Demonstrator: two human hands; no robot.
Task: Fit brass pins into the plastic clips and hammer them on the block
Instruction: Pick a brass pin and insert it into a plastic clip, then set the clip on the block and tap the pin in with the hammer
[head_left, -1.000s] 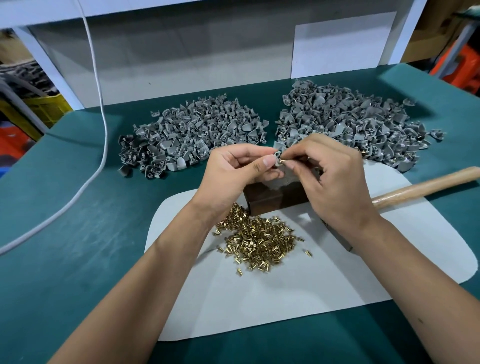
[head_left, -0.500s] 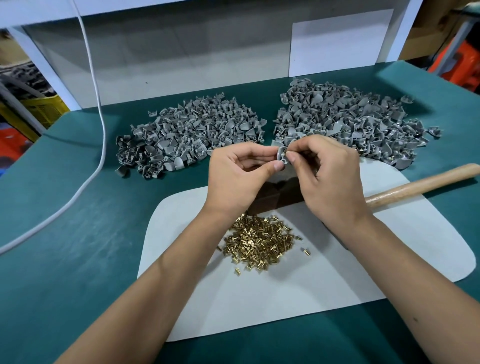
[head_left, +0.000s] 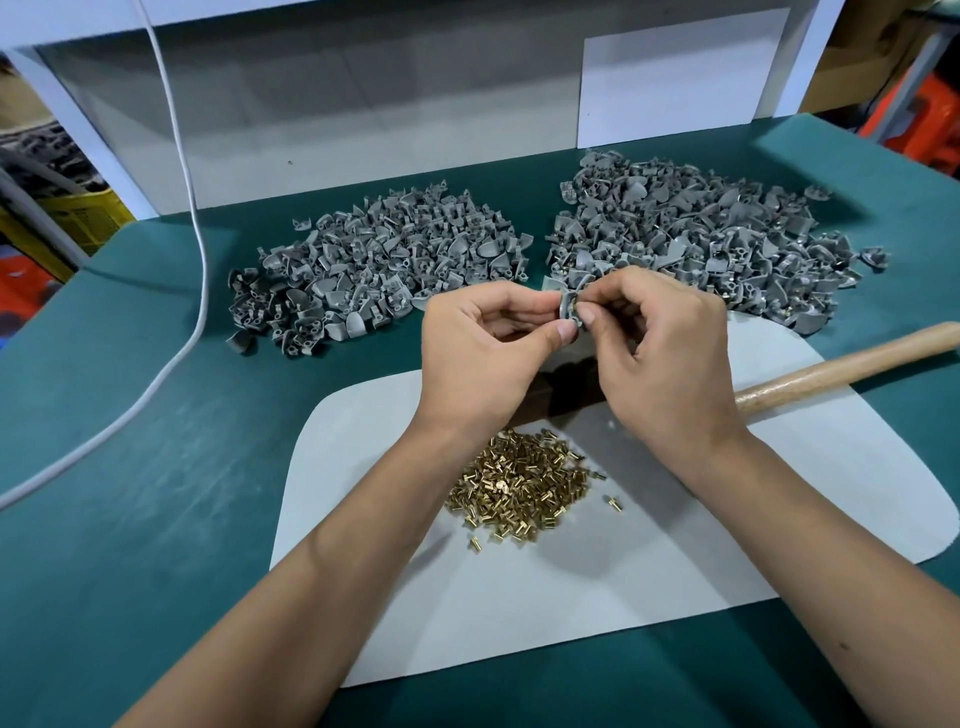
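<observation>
Two hands, left hand (head_left: 483, 358) and right hand (head_left: 670, 364), pinching one grey clip (head_left: 568, 312), no readable writing

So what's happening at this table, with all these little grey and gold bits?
A person is putting small parts together by hand. Both hands, the left hand and the right hand, pinch one grey plastic clip between them above a dark block. A heap of brass pins lies on a pale mat just below. Two piles of grey clips sit further back on the green table, and a wooden hammer handle lies unused to the right.
</observation>
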